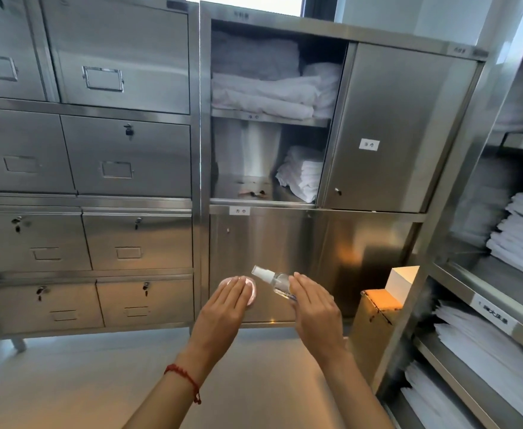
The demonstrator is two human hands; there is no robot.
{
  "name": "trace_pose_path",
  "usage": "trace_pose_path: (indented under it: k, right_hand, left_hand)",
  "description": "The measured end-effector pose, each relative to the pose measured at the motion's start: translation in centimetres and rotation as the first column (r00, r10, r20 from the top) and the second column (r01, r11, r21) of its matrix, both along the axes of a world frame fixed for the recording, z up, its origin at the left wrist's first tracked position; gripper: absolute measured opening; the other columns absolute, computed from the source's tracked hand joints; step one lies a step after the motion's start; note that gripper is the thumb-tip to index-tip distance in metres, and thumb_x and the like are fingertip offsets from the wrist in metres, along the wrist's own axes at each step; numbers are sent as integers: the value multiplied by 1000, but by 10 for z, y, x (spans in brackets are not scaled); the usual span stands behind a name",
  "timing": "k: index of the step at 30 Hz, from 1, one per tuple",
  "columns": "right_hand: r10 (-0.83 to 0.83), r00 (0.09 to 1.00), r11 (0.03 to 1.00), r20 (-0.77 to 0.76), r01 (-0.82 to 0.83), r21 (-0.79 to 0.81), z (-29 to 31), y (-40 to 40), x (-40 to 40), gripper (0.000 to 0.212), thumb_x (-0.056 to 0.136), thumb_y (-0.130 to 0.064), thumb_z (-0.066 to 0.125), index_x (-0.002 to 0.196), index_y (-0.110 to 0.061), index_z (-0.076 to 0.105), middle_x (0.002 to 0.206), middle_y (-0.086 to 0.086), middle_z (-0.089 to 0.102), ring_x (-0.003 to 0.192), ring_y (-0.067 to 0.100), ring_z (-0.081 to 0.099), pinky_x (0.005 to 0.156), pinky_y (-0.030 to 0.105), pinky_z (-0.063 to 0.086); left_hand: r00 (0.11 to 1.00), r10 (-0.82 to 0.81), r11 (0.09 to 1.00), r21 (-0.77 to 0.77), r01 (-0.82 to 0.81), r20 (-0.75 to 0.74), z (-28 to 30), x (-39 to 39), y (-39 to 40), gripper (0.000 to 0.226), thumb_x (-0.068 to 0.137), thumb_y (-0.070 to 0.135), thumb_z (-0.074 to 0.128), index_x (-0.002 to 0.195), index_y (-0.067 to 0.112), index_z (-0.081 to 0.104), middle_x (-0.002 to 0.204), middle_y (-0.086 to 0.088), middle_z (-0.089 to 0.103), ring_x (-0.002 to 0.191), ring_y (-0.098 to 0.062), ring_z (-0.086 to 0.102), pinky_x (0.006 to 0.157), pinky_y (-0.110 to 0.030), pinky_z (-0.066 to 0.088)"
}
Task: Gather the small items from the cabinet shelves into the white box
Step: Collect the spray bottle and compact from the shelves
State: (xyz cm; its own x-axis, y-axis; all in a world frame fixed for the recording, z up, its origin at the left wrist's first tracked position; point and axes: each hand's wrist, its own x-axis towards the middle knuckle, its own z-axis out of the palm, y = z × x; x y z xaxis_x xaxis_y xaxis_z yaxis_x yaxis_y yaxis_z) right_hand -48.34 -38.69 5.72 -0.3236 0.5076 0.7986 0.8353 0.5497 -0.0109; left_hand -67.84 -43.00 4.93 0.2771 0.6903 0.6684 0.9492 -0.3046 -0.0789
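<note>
Hands carry the load here: the left hand [223,308] has its fingers [238,289] laid flat over a small round pinkish dish [252,289], which shows only as a rim beyond the fingertips, and the grip underneath is hidden, so I cannot tell whether the thumb clamps it or it just rests against the palm. The right hand [314,308] holds a clear spray bottle [272,278] under its straight fingers [300,286], the white nozzle poking out past the fingertips toward the left hand; again the thumb is out of sight. Both items are well below the open cabinet shelves [269,117], in front of the closed lower door. The white box [401,281] stands to the right of the right hand's fingers, near but not under them, atop a brown carton [375,317]. So the task looks partway along: two small items are off the shelf and not yet in the box. Farther up beyond the fingertips, on the lower open shelf beside the folded towels [302,173], a few small dark and pinkish bits [252,193] remain, too small to identify, and they likely still need gathering.
</note>
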Motion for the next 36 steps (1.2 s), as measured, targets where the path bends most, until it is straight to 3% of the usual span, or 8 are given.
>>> trace_pose_path:
  k: [9, 14, 30, 36]
  right_hand:
    - [17, 1000, 1000, -8, -17, -1, -3, 67, 2, 57, 55, -11, 90, 108, -4, 70, 107, 11, 70, 97, 26, 68, 78, 37, 55]
    - [17, 1000, 1000, -4, -17, -4, -8, 107, -9, 56, 56, -9, 90, 108, -4, 70, 108, 11, 70, 97, 25, 68, 78, 35, 56]
    - [-17, 999, 1000, -34, 16, -26, 0, 271, -86, 57, 54, -10, 90, 106, -3, 71, 106, 11, 70, 95, 25, 69, 76, 36, 56]
    - [-21, 999, 1000, -31, 20, -23, -3, 319, -118, 59, 51, -3, 90, 107, -1, 70, 107, 13, 70, 96, 25, 69, 77, 36, 56]
  left_hand:
    - [1000, 25, 1000, -15, -25, 12, 0, 2, 58, 78, 41, 14, 94, 112, 0, 67, 111, -17, 67, 100, -30, 66, 83, -41, 54]
    - [1000, 22, 1000, -6, -22, 1, -3, -9, 98, 78, 40, 11, 94, 112, 0, 66, 112, -16, 67, 102, -30, 66, 87, -40, 50]
    - [999, -41, 999, 27, 41, 4, -2, -92, 284, 72, 48, 1, 89, 116, -3, 64, 115, -18, 65, 107, -31, 63, 92, -45, 50]
    - [996, -84, 996, 14, 84, 28, -4, -125, 332, 90, 45, -1, 89, 123, 2, 44, 114, -19, 65, 106, -32, 63, 90, -45, 51]
